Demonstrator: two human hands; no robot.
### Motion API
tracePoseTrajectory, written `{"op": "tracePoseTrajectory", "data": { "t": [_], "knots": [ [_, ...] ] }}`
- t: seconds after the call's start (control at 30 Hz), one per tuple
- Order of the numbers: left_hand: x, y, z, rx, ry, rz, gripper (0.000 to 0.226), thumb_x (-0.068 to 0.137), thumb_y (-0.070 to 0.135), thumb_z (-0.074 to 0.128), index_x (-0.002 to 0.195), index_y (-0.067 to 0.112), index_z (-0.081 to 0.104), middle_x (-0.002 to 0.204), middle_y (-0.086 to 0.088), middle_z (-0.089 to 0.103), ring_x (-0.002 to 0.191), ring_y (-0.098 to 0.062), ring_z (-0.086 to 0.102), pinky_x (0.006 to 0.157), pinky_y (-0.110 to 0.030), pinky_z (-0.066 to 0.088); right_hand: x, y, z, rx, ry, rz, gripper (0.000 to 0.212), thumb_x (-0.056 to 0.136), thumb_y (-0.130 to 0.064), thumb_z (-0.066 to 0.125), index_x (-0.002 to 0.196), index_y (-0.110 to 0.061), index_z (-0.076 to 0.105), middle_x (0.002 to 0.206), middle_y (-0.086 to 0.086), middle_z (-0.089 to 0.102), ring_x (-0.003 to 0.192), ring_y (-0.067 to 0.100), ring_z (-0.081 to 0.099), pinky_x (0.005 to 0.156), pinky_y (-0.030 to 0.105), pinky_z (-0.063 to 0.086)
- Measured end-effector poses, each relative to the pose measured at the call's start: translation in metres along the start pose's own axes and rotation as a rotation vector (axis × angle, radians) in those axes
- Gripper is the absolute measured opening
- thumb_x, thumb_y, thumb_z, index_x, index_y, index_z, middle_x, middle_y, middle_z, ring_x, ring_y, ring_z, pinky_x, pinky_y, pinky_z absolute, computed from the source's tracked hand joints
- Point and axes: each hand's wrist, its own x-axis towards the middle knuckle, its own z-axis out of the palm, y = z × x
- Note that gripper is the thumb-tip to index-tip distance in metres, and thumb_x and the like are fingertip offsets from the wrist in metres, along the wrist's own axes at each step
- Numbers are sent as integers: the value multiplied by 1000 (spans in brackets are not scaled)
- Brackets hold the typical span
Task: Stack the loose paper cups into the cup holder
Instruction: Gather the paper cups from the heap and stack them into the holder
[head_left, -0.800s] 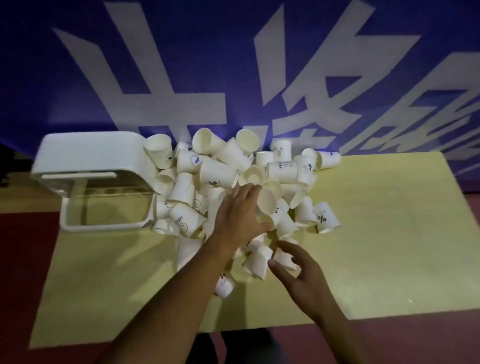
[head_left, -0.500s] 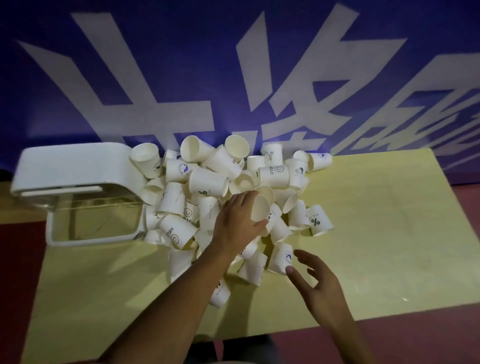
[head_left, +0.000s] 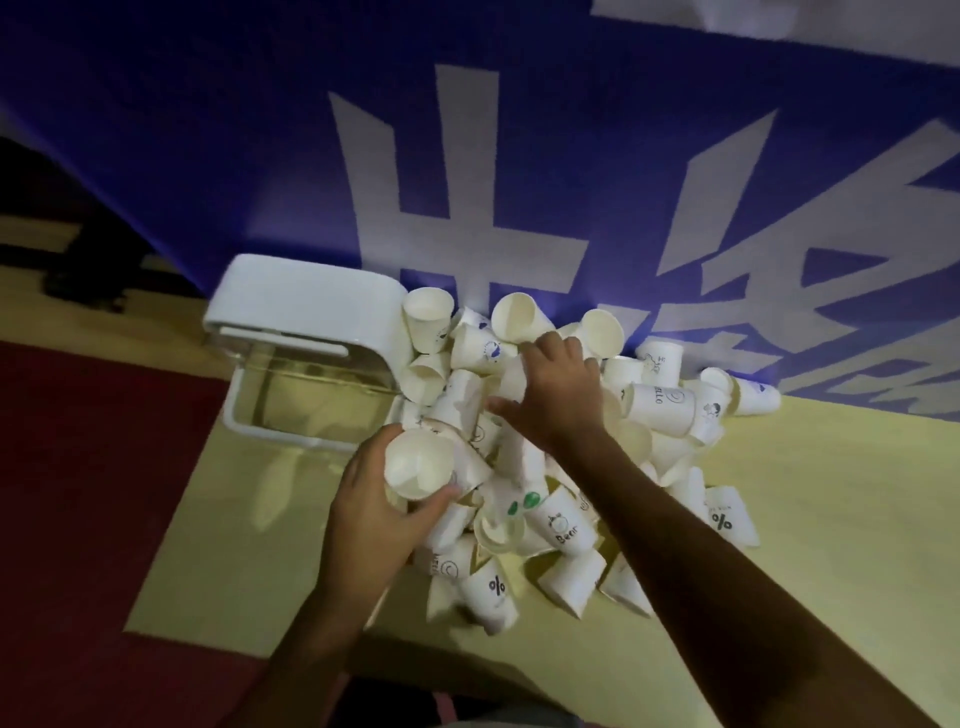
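Nearest the camera, at the edge of the heap farthest from the white plastic cup holder with a clear body (head_left: 291, 400), a white paper cup printed with a black percent sign (head_left: 493, 590) lies on its side on the pale yellow tabletop (head_left: 805, 545). A step closer to the holder lies a white paper cup with dark lettering down its wall (head_left: 563, 525).

The left hand (head_left: 374, 514) is just off the holder's near right corner. Its fingers and thumb are curled round a plain white paper cup (head_left: 418, 462), whose open mouth is turned up toward the camera.

The holder itself lies on its side at the left end of the tabletop, with its white end farthest from the camera.

To the right of the holder, the right hand (head_left: 558, 395) reaches down onto the heap of loose white paper cups (head_left: 660, 410). Its fingers bend over and its thumb tucks under a white paper cup lying sideways (head_left: 511, 382), so it is gripping that cup (part of the cup is hidden by the hand).

An upright open-mouthed white paper cup (head_left: 428, 322) touches the holder's far right corner. Behind the holder and the heap hangs a blue banner with large white characters (head_left: 519, 182). A dark red floor (head_left: 78, 493) shows to the holder's left.
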Motion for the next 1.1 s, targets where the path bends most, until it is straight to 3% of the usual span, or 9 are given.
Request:
{"op": "tracePoseTrajectory", "data": {
  "t": [0.1,0.23,0.43,0.6,0.73,0.87,1.0,1.1],
  "knots": [
    [-5,-16,-18,1,52,-52,77,69,48,89,135,35,51,125,20,58,118,-7,56,97,-32,50,15,-8,16,-122,-39,-3,73,75,-67,75,125,-16,60,125,5,56,111,26,49,93,42,46],
    [-7,-40,-43,-4,106,-80,76,70,37,93,134,29,54,126,16,62,119,-11,58,99,-40,52,21,-9,28,-231,-57,39,72,78,-62,77,130,-16,58,130,5,54,117,25,50,98,40,46],
    [8,-73,-89,0,148,-118,73,71,37,91,134,31,55,127,15,62,118,-10,59,98,-42,54,18,-28,22,-162,49,68,61,79,-51,81,121,-11,64,120,10,66,107,30,59,91,43,51],
    [52,-111,-133,30,143,-97,73,72,34,90,136,28,56,131,15,61,120,-8,56,96,-29,51,-9,-67,-11,116,199,142,69,78,-43,83,132,-6,59,125,18,66,111,37,57,91,50,51],
    [104,-142,-157,33,83,-62,77,70,39,90,139,26,57,134,11,61,119,-5,54,90,-4,37,-49,-124,-21,452,266,224,73,72,-25,92,134,-13,57,125,5,61,110,29,56,89,45,49],
    [146,-171,-163,62,-55,-27,79,68,38,92,138,28,56,134,9,61,117,-11,57,87,-20,44,-80,-183,3,644,259,270,67,73,-25,88,133,-19,58,119,-8,60,101,13,59,77,21,47],
    [176,-194,-160,98,-170,39,80,68,38,93,138,28,56,133,9,61,113,-13,59,86,-28,51,-90,-221,34,723,218,349,69,72,-29,88,134,-22,58,123,-10,61,108,7,59,82,30,53],
    [195,-212,-153,137,-262,51,78,65,41,94,133,33,55,130,11,59,113,-17,60,85,-36,54,-85,-244,55,801,209,368,68,69,-36,90,129,-30,58,122,-13,60,104,3,60,79,15,52]
  ]
}}
